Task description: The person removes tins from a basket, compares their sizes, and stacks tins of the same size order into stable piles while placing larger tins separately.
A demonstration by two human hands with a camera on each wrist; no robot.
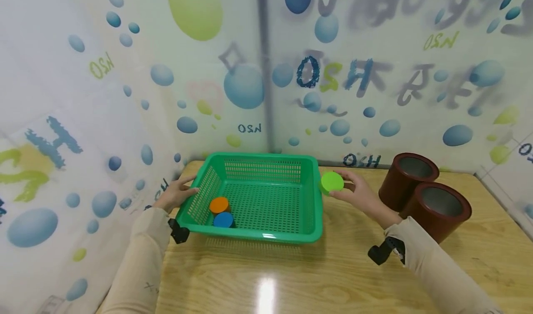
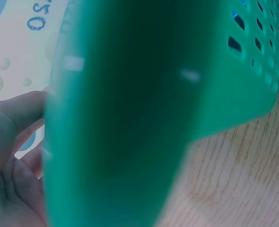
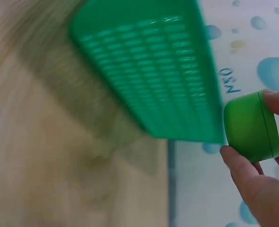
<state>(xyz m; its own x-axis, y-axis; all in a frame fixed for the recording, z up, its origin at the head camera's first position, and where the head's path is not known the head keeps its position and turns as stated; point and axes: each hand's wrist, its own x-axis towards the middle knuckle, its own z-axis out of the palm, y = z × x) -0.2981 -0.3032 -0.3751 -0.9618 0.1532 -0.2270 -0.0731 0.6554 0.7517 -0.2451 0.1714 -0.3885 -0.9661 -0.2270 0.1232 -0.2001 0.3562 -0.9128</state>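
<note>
"Where was the green container [image 1: 331, 182]?"

"In the right hand [image 1: 355, 191], off the bench [image 1: 233, 277], just beside the right rim of the green basket [image 1: 250, 234]. Whether it touched that rim, I couldn't tell."

"How was it held?"

"Pinched between the thumb and fingers. It stood roughly upright, a little tilted, with its flat round top facing upward. It was squat, so it had hardly any long axis."

"And the basket, from that hand?"

"Directly to its left. The basket's long side ran left to right in front of the person, so the container was at one short end, on the outer side. From the right wrist it seemed about level with the rim or slightly above, so that edge was what lay between it and the inside."

"What about the left hand [image 1: 176, 194]?"

"It was at the opposite short end, with its thumb and fingers against the left rim. Whether they gripped it or merely rested there, I couldn't tell. The right hand was plainly the nearer one to the container."

"Anything inside the basket?"

"An orange cylinder [image 1: 220, 206] and a blue cylinder [image 1: 224, 220], close together in the near left corner, well apart from the right rim. Two brown pots, a rear pot [image 1: 393, 189] and a front pot [image 1: 445, 225], stood beyond the right wrist."
</note>
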